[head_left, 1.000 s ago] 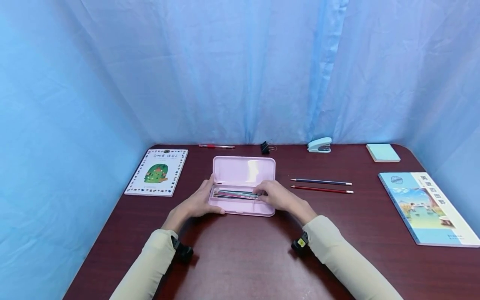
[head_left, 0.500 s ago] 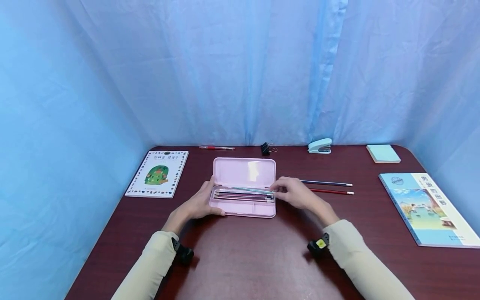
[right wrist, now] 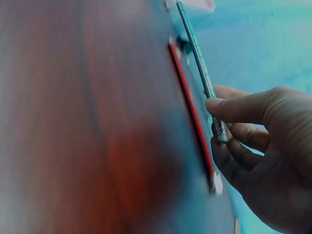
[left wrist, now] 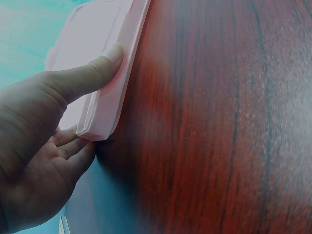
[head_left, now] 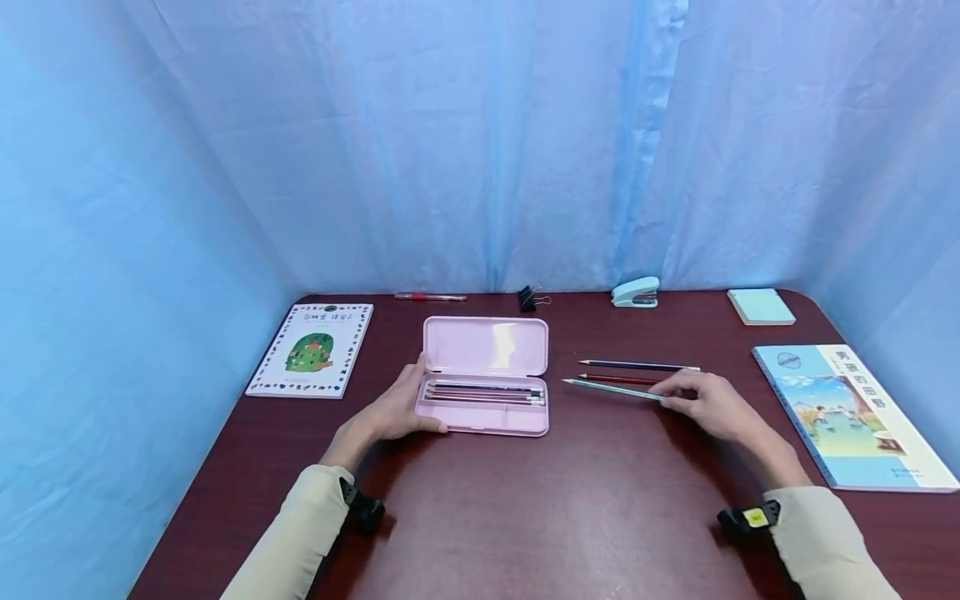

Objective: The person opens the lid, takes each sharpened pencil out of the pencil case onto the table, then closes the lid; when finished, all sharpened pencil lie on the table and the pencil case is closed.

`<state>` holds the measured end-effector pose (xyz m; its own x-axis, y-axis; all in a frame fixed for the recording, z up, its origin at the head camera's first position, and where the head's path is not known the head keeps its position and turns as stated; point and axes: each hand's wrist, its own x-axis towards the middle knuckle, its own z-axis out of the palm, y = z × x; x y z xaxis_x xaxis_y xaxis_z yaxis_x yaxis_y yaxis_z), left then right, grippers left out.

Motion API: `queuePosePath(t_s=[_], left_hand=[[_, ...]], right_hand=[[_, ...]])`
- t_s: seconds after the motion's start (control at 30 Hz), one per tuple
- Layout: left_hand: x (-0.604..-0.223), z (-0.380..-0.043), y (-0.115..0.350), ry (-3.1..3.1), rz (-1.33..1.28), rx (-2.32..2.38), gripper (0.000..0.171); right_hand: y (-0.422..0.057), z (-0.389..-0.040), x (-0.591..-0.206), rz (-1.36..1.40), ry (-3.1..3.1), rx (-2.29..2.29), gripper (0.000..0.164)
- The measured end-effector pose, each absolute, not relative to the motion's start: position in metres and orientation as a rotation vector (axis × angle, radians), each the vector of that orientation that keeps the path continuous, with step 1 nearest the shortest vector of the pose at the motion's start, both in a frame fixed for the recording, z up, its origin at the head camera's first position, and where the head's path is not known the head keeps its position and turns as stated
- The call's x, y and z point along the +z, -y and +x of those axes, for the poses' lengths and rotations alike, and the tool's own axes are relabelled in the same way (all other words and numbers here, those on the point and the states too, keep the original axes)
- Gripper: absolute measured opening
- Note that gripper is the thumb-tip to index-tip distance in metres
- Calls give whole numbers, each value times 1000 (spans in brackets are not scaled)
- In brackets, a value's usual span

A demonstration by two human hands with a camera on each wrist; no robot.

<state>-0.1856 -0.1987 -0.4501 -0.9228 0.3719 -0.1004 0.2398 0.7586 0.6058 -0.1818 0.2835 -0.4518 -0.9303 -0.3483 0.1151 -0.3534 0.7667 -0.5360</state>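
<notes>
A pink pencil case [head_left: 486, 346] lies with its lid swung back, several pencils [head_left: 483, 393] in its long compartment. My left hand [head_left: 390, 408] grips the case's left end, thumb on the front wall and fingers behind the end, as the left wrist view shows. To the right of the case, my right hand [head_left: 708, 402] pinches a green pencil [head_left: 611, 387] near its eraser end between thumb and fingers; its tip points left. Just beyond it lie a red pencil [head_left: 615, 378] and a dark blue pencil [head_left: 637, 365]. In the right wrist view the green pencil [right wrist: 195, 48] is above the table.
Along the back edge are a red pen [head_left: 430, 297], a black binder clip [head_left: 528, 299], a pale green stapler [head_left: 635, 292] and a notepad [head_left: 761, 306]. A white booklet [head_left: 310, 350] lies at left, a thick book [head_left: 855, 417] at right.
My right hand has taken the green pencil out of the case and moved it right, beside the red and blue pencils. My left hand has stayed on the case.
</notes>
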Motion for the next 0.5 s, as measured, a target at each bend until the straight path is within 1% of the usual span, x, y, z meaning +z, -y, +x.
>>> queuePosePath(t_s=[0.2, 0.5], left_hand=[[-450, -186, 200, -2744, 473, 897, 122], [-451, -185, 199, -2749, 491, 893, 123]], right_hand=[[-305, -174, -463, 506, 2916, 845, 17], [-310, -176, -470, 495, 2865, 817, 18]])
